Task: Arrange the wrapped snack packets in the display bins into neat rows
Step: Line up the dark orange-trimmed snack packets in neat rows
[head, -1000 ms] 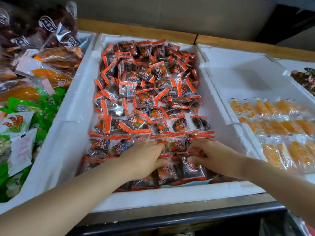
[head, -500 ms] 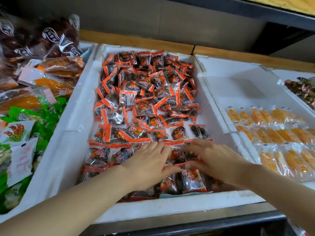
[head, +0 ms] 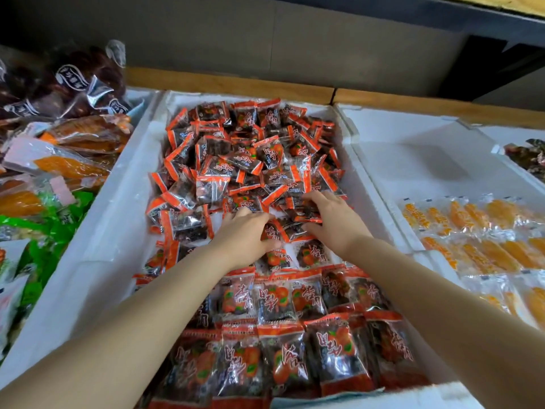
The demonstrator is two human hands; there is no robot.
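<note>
White foam forms the middle bin (head: 103,231), and the snack packets (head: 277,302), orange and dark, fill it. Along its near edge they lie in two straight rows, side by side and touching. Toward the far edge they make a loose heap (head: 250,152), tilted in all directions. Your two hands meet in the middle of the bin, at the near border of this heap. Your left hand (head: 244,234) has its fingers bent down over the packets; whether it grips one, I cannot tell. Your right hand (head: 334,222) rests on top of the packets with spread, nearly straight fingers. Yellow packets (head: 486,231) lie in the neighbour bin (head: 413,160) on the right.
</note>
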